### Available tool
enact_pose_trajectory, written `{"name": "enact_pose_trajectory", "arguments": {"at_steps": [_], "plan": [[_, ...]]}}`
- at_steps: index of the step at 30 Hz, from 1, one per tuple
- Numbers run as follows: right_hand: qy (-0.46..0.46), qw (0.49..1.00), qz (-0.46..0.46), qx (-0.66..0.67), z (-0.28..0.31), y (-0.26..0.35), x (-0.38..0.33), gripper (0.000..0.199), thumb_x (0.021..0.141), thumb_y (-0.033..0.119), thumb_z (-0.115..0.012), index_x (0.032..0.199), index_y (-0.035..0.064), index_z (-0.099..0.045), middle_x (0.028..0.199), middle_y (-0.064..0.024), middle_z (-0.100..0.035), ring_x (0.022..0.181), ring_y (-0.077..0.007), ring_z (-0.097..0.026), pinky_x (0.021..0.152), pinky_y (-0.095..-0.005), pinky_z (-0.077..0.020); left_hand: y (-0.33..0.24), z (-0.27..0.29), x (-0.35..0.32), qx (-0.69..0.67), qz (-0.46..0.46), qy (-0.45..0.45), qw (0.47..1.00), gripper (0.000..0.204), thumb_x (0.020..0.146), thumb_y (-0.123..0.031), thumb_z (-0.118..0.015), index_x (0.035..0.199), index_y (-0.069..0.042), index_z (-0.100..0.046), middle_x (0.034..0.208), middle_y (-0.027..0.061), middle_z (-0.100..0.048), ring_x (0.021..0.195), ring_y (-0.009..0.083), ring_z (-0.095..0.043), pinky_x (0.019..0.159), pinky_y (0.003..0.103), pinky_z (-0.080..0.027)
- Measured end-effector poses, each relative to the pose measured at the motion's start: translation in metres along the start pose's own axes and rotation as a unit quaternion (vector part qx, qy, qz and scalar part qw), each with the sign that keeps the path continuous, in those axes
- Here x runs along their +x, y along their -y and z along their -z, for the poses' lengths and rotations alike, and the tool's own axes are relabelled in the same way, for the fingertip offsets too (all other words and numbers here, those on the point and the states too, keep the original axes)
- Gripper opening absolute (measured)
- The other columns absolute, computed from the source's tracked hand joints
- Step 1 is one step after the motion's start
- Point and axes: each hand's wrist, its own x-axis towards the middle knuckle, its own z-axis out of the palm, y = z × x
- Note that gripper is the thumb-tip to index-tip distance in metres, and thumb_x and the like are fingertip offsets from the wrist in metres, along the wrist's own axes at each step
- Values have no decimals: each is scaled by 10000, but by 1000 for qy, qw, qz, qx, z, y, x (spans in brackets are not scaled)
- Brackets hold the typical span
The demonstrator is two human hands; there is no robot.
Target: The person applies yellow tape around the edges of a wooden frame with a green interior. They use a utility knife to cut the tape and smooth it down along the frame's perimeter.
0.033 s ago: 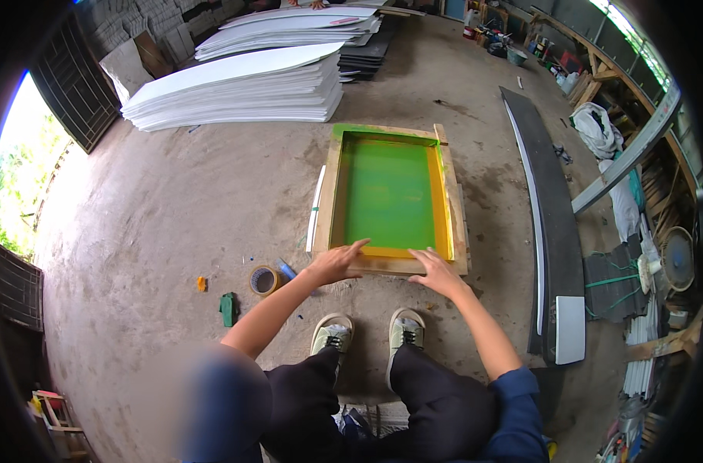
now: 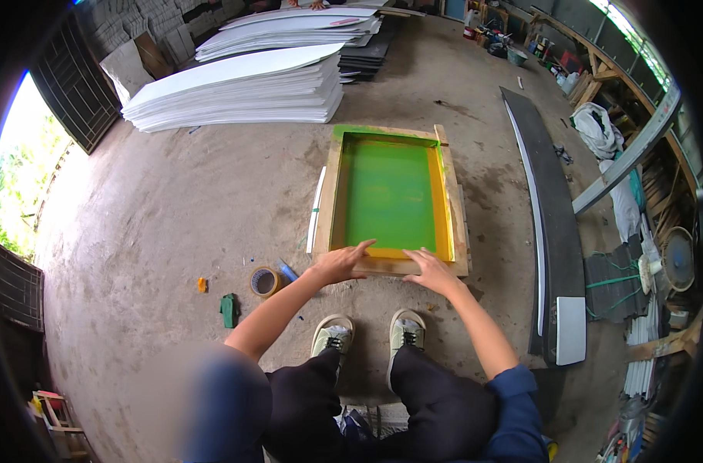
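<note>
A wooden screen-printing frame (image 2: 455, 224) with a green mesh (image 2: 388, 193) and a yellow inner border lies on the floor before my feet. My left hand (image 2: 342, 264) is at the near left corner of the frame, thumb and fingers apart. Level with it, my right hand (image 2: 432, 272) is over the near right part, its fingers spread. Neither hand holds anything. Whether they touch the near rail or hover just above it, I cannot tell.
Left of my feet lie a tape roll (image 2: 266, 282), a blue object (image 2: 288, 270) and a green piece (image 2: 229, 310). Stacked white sheets (image 2: 236, 92) stand at the far left. Along the right run a long dark board (image 2: 548, 208) and a fan (image 2: 677, 258).
My two hands have drawn slightly closer together over the near rail. The frame and the things on the floor have stayed in place.
</note>
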Motion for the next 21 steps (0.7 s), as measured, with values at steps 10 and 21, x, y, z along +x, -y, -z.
{"name": "enact_pose_trajectory", "arguments": {"at_steps": [10,21], "plan": [[-13,997,28,-72,-28,22,29,433,764,140,-637,1163,10,-529,1119,-165,-581,1068,-297,-543,901,-365,-448,-21,-20,15,79,-22,-52,995,811,757,-59,-573,1431,-59,-123,971,162,-584,897,298,-581,799,369,-481],[-182,948,72,-253,-63,35,9,464,812,77,-469,1256,-54,-437,1327,-180,-431,1265,-268,-390,1081,-365,-297,-25,-52,-5,275,-61,-125,951,689,795,-145,-523,1408,-37,-228,1452,107,-268,1341,271,-262,1091,406,-243]]}}
